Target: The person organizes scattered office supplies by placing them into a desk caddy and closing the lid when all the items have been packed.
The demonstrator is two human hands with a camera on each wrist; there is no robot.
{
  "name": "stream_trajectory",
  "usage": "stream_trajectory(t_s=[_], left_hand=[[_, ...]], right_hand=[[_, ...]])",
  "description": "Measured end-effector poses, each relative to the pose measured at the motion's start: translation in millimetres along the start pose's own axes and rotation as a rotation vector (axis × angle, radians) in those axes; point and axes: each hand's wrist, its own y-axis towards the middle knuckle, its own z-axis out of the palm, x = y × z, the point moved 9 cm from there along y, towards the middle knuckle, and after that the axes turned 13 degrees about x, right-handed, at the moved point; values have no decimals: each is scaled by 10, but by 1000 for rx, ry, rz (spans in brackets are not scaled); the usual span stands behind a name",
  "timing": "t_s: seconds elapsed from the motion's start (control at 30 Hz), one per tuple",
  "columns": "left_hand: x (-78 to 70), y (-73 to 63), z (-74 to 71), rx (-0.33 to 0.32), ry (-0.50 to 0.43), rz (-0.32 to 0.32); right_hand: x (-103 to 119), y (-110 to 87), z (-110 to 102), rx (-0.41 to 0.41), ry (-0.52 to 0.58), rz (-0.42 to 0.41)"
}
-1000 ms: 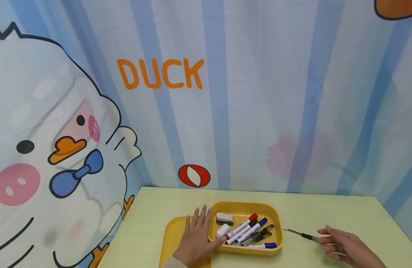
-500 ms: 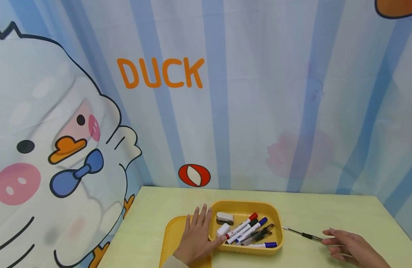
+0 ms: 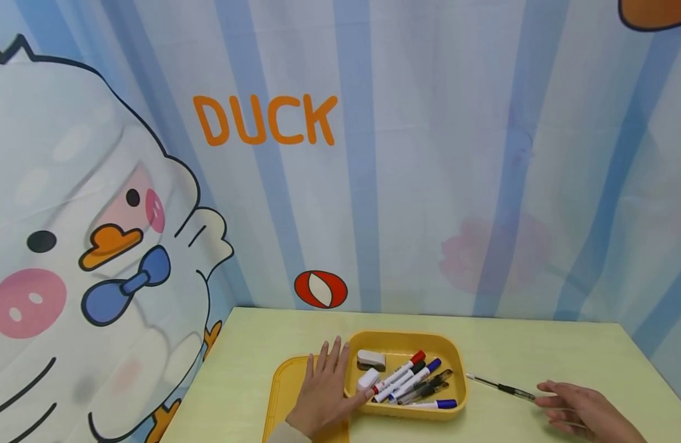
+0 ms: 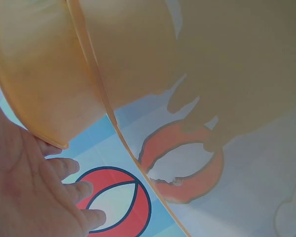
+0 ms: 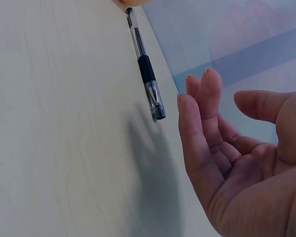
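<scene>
A yellow plastic box (image 3: 409,413) holds several markers (image 3: 401,375), black gel pens (image 3: 429,387), a white and grey stapler-like piece (image 3: 370,360) and a white block (image 3: 368,380). My left hand (image 3: 325,387) lies along the box's left side, fingers straight and spread, thumb over the near-left corner. One clear gel pen (image 3: 501,387) with a black grip lies on the table right of the box. Beside its capped end is my right hand (image 3: 586,409), fingers loosely bent, holding nothing. In the right wrist view the fingertips (image 5: 187,103) stand apart from the pen (image 5: 146,69).
A flat yellow lid (image 3: 282,394) lies left of the box, partly under the left hand and forearm. The pale yellow table (image 3: 539,344) ends at the back against a striped duck-print curtain (image 3: 429,184).
My right hand has drawn back slightly to the right from the pen's capped end, which now shows more. The pen, the box and my left hand keep their places.
</scene>
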Motion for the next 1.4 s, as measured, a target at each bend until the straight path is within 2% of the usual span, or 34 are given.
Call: stream_trajectory(t_s=[0.23,0.6,1.0,1.4], left_hand=[[10,4,7,2,6,6],[3,-2,14,7,2,-1],[12,5,-7,-9,-4,5],[-2,-3,-8,1,7,-1]], right_hand=[[-40,49,13,5,0,11],[-71,137,36,-57,19,60],[-83,222,100,-203,11,138],[-61,242,162,-121,-31,115]])
